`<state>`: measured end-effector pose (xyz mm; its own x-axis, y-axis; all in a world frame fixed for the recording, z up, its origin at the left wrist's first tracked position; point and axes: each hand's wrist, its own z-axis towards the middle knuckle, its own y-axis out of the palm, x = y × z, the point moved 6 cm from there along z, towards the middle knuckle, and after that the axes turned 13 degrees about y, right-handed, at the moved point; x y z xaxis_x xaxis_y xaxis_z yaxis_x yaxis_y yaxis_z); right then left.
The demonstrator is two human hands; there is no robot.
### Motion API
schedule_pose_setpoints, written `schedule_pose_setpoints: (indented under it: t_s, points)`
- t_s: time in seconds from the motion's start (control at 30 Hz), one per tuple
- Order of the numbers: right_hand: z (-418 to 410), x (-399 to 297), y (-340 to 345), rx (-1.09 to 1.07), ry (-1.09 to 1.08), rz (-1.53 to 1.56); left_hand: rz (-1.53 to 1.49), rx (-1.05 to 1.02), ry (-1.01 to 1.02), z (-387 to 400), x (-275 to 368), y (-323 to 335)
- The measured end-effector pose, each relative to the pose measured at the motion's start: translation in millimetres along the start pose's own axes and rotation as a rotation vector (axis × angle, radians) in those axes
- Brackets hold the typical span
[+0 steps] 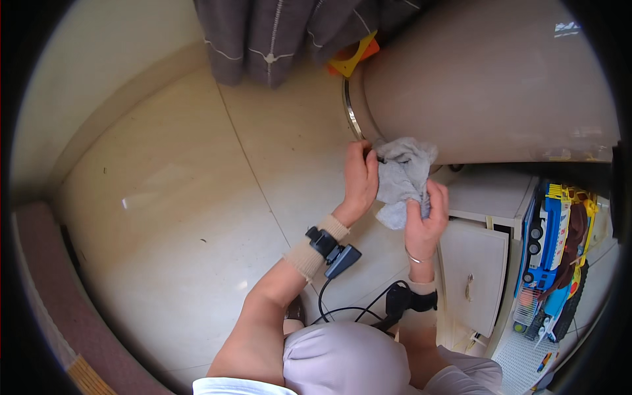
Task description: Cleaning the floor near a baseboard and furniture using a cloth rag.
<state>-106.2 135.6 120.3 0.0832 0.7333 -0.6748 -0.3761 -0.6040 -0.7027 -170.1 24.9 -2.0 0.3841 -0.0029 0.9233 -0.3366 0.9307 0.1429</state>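
A crumpled grey cloth (406,165) is gripped at its lower edge between the thumb and fingers of my right hand (427,215). My left hand (361,177) is at the cloth's left side, its fingers curled beside the lower end of a shiny metal strip (351,116). Whether those fingers pinch the cloth or another part is hidden. Just beyond both hands rises a large, glossy, rounded beige cabinet (474,94), with the strip running along its base.
Grey curtains (269,44) hang at the top, beside a yellow and orange plastic piece (356,57). On the right, a pale drawer cabinet (471,276) stands next to several toy vehicles (548,247). Black cables (340,310) trail from wrist-worn devices. Pale floor tiles (187,187) extend left.
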Motion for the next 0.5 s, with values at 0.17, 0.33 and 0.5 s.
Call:
schedule_pose_setpoints:
  t_s: [0.17, 0.33, 0.5]
  points:
    - [14, -39, 2, -0.074, -0.167, -0.001, -0.120, 0.100, -0.131, -6, 2, -22]
    - [29, -39, 9, 0.093, -0.185, 0.135, 0.135, 0.085, 0.317, 26, 47, -28]
    - [17, 69, 47, 0.100, 0.144, 0.050, 0.393, -0.080, 0.204, 9, 10, -20]
